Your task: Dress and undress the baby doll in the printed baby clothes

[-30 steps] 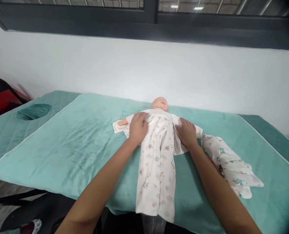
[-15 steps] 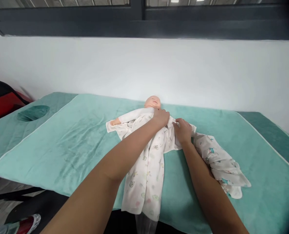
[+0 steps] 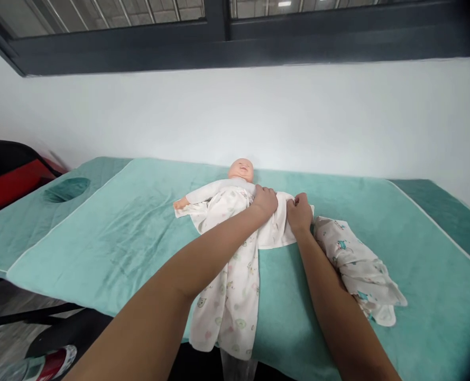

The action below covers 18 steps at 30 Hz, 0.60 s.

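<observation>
A baby doll (image 3: 241, 170) lies on its back with its head toward the wall, wearing a white long-sleeved top. Patterned baby clothes (image 3: 230, 288) cover its front and hang over the near edge of the bed. One doll arm (image 3: 203, 192) reaches left, resting on an opened sleeve. My left hand (image 3: 265, 201) is closed on the baby clothes by the doll's other shoulder; what lies under its fingers is hidden. To its right, my right hand (image 3: 299, 213) pinches the spread sleeve near its end. The doll's arm on that side is out of sight.
A bundled patterned cloth (image 3: 359, 270) lies right of my right forearm. The green padded bed (image 3: 100, 238) has a face hole (image 3: 67, 189) at its left end. Behind it rises a white wall (image 3: 235, 116). A bottle (image 3: 40, 365) shows at lower left.
My left hand has shifted right from the doll's chest toward the sleeve. My right hand still pinches the cloth. The view has tilted and moved slightly.
</observation>
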Each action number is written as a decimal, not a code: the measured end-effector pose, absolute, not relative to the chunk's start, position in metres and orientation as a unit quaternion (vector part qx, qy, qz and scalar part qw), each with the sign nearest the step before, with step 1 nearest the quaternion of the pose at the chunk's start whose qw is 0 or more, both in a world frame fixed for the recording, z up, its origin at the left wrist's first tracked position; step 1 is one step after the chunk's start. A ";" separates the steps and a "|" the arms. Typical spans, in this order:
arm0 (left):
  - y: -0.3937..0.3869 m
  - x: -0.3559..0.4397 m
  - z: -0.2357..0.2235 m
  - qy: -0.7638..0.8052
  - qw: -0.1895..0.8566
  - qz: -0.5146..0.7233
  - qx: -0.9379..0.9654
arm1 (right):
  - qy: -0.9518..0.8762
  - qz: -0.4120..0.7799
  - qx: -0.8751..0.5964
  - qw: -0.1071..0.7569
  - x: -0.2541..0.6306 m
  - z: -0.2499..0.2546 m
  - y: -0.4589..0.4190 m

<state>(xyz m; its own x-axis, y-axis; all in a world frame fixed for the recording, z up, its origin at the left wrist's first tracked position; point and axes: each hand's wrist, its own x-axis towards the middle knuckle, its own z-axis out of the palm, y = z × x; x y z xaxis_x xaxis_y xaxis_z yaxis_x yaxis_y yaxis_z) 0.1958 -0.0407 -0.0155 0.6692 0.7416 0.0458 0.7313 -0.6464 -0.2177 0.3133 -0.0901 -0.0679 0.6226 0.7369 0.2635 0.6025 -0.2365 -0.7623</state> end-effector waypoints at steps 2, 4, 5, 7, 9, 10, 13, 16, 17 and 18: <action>-0.041 0.198 -0.021 -0.407 0.114 0.011 -0.906 | -0.427 0.079 -0.783 0.446 0.315 -0.068 -0.091; -0.041 0.193 -0.019 -0.398 0.114 0.000 -0.910 | -0.415 0.085 -0.778 0.464 0.317 -0.068 -0.092; -0.041 0.188 -0.016 -0.391 0.114 -0.005 -0.913 | -0.407 0.087 -0.774 0.478 0.318 -0.068 -0.092; -0.042 0.177 -0.008 -0.377 0.114 -0.009 -0.919 | -0.390 0.090 -0.763 0.508 0.320 -0.068 -0.092; -0.043 0.167 0.001 -0.367 0.116 -0.011 -0.923 | -0.379 0.088 -0.752 0.532 0.321 -0.069 -0.092; -0.043 0.162 0.004 -0.363 0.117 -0.011 -0.925 | -0.374 0.085 -0.747 0.543 0.322 -0.068 -0.092; -0.044 0.150 0.015 -0.359 0.122 -0.009 -0.926 | -0.348 0.076 -0.735 0.577 0.324 -0.069 -0.092; -0.044 0.139 0.027 -0.370 0.127 -0.010 -0.920 | -0.317 0.069 -0.728 0.604 0.329 -0.072 -0.091; -0.043 0.135 0.031 -0.377 0.128 -0.012 -0.917 | -0.308 0.068 -0.726 0.611 0.331 -0.073 -0.089; -0.043 0.131 0.036 -0.385 0.130 -0.015 -0.914 | -0.300 0.069 -0.725 0.617 0.333 -0.075 -0.088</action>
